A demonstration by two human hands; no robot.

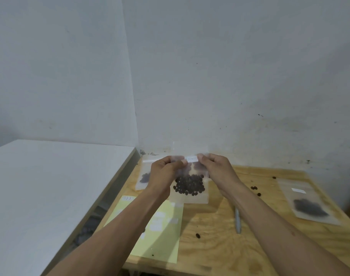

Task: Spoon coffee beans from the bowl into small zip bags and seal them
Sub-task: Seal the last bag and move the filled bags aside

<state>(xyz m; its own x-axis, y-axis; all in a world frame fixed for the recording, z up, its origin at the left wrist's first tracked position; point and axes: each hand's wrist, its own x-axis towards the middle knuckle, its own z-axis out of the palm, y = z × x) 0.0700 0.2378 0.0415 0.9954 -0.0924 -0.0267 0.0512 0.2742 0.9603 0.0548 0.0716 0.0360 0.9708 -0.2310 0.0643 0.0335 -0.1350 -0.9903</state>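
Observation:
A small clear zip bag (190,196) with dark coffee beans in its lower half hangs above the wooden table (220,242). My left hand (166,174) pinches its top strip on the left. My right hand (216,168) pinches the same strip on the right, beside a white label. A second bag with beans (145,178) lies behind my left hand. A third filled bag (309,204) lies flat at the right. No bowl or spoon is in view.
A yellow sheet with white labels (162,230) lies under my left forearm. A grey pen (237,220) rests near the table's middle. Loose beans (254,188) are scattered about. A white surface (50,186) adjoins on the left; walls stand close behind.

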